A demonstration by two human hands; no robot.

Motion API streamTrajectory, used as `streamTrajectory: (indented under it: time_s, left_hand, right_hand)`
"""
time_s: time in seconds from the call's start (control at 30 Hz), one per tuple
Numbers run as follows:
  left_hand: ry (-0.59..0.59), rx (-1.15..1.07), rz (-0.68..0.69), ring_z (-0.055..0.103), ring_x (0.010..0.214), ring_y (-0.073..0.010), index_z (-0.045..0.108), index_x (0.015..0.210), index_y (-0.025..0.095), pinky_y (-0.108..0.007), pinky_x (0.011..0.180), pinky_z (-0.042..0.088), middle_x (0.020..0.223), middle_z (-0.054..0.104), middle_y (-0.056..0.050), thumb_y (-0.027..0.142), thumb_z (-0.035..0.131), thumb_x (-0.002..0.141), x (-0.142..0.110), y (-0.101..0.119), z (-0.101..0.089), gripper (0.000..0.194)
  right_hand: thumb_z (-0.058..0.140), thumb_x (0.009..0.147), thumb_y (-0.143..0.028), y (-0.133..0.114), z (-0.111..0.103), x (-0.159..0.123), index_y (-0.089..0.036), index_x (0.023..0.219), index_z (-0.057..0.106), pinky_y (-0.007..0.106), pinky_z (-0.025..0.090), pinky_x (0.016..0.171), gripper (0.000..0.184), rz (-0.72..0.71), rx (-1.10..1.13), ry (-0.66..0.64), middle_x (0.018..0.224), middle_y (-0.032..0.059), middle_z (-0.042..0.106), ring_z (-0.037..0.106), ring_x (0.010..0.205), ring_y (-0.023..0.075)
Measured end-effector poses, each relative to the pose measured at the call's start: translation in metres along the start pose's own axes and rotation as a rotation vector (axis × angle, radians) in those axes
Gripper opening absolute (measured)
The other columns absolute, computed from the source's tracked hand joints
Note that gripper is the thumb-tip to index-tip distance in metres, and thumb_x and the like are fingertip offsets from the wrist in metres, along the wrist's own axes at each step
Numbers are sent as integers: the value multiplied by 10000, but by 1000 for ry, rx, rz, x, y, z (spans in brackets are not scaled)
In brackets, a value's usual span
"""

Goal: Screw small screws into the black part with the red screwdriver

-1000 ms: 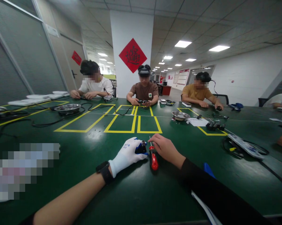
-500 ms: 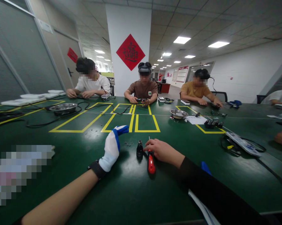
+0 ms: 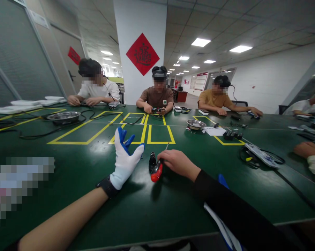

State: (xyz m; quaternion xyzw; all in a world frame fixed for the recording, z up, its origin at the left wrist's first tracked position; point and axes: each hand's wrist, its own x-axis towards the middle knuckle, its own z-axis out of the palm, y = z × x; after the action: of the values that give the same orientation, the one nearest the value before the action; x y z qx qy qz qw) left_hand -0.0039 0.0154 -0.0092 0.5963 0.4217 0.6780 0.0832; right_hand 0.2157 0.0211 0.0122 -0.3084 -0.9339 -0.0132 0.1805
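My right hand, bare, grips a screwdriver with a red and black handle near its shaft end. The metal shaft points up and away from me, and the handle is lifted off the table. Just left of it stands a black cylindrical part with a narrower top, upright on the green table. The screwdriver handle overlaps its lower edge in view; whether they touch I cannot tell. My left hand, in a white and blue glove, hovers open to the left with its fingers spread and nothing in it.
Yellow tape outlines mark the table ahead. Metal bowls stand at right and left. Black parts, a white power strip and cables lie to the right. Several people sit around the table. A blue and white glove lies under my right sleeve.
My right hand has raised the screwdriver's handle off the table and swung it leftward. My left hand has opened, its fingers now spread upward. The camera view has shifted slightly.
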Motion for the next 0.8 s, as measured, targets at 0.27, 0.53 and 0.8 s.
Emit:
streamTrajectory:
  time_s: [0.27,0.53,0.8]
  left_hand:
    - [45,244,208,247,1405,-318,114,1490,193,-480,1178,205,1531,216,-152,396,744,702,5,7,-16,1029]
    - [-158,55,94,685,902,-190,474,1341,156,-376,890,544,1149,662,-100,282,523,876,1,9,-13,484]
    - [-136,-16,-193,491,359,-69,698,924,146,-171,338,398,579,627,11,374,489,890,0,11,-15,311]
  right_hand:
    - [495,922,-326,-10,2,-3,-167,1008,543,281,433,670,187,233,161,415,834,62,671,627,730,194]
    - [463,927,-393,-4,16,-8,-165,970,533,257,430,584,243,284,326,561,659,3,594,569,530,138]
    - [502,897,-401,0,18,-6,-179,953,538,231,401,519,231,368,374,581,635,-18,580,517,480,115]
